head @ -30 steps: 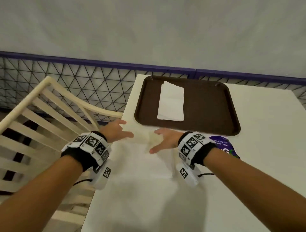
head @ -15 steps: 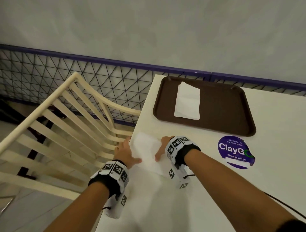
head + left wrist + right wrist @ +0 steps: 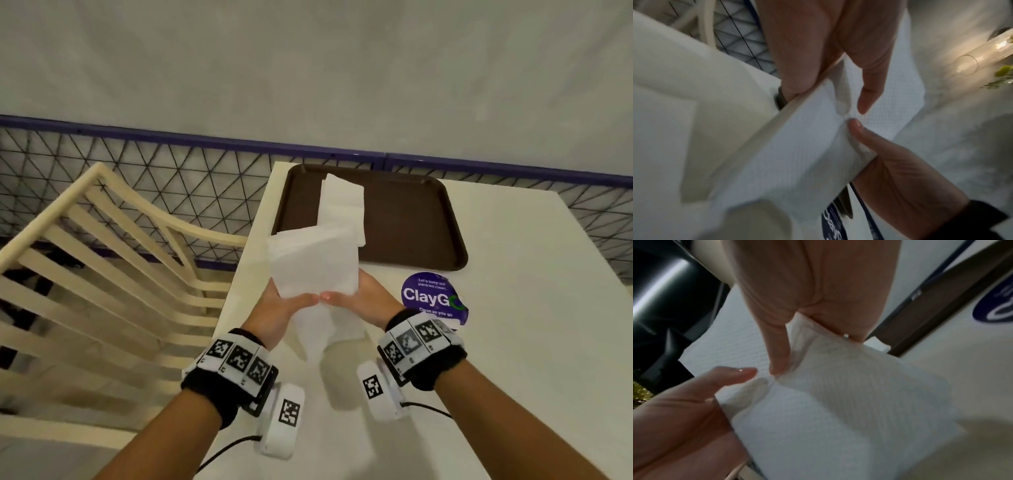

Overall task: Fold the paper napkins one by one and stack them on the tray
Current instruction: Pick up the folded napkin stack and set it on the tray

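White table (image 3: pixel 513 342) bearing a purple round ClayGo sticker (image 3: pixel 431 298); cream slatted chair (image 3: pixel 102 274) left of it, black wire-mesh fence (image 3: pixel 171 171) behind

Hands: our left hand (image 3: pixel 279 310) & right hand (image 3: pixel 363 301) pinch napkin (image 3: pixel 313 265), thumbs meeting.
Tray (image 3: pixel 411 222): 12 o'clock, holds folded napkin (image 3: pixel 342 202).
Sticker (image 3: pixel 433 298): 3 o'clock.
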A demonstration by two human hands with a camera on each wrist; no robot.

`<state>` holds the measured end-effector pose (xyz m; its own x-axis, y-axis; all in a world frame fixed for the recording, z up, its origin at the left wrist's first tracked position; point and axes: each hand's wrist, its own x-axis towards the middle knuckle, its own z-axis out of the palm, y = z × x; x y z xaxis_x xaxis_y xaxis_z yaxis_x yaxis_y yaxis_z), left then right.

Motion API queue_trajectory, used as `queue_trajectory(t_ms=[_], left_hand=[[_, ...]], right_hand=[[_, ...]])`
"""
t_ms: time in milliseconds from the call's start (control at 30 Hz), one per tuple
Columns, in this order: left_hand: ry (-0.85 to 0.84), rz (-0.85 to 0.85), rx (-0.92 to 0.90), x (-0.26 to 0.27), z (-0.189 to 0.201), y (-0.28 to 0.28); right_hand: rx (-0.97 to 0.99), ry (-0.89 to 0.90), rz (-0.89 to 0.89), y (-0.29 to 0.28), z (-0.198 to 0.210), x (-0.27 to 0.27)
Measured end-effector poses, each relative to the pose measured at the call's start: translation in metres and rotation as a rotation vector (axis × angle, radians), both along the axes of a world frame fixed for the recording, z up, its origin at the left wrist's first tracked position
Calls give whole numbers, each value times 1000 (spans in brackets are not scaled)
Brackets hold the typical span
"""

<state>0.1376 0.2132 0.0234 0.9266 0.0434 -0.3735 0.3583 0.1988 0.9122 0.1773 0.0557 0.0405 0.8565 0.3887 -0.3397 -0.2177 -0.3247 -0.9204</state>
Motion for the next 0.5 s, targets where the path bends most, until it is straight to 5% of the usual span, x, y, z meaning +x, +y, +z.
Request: queue_trajectory(t_ms=[133,333,500], left_hand=[[-96,-2,92,2,1,-25],[-286,-232,137,-5,-2,-39],[-368,-230,206,-1,10,-43]], right_hand=[[46,-29,-54,-29,4,-7],[-44,37,0,-52,-3,-13],[179,67,-61,-51,10,-7]])
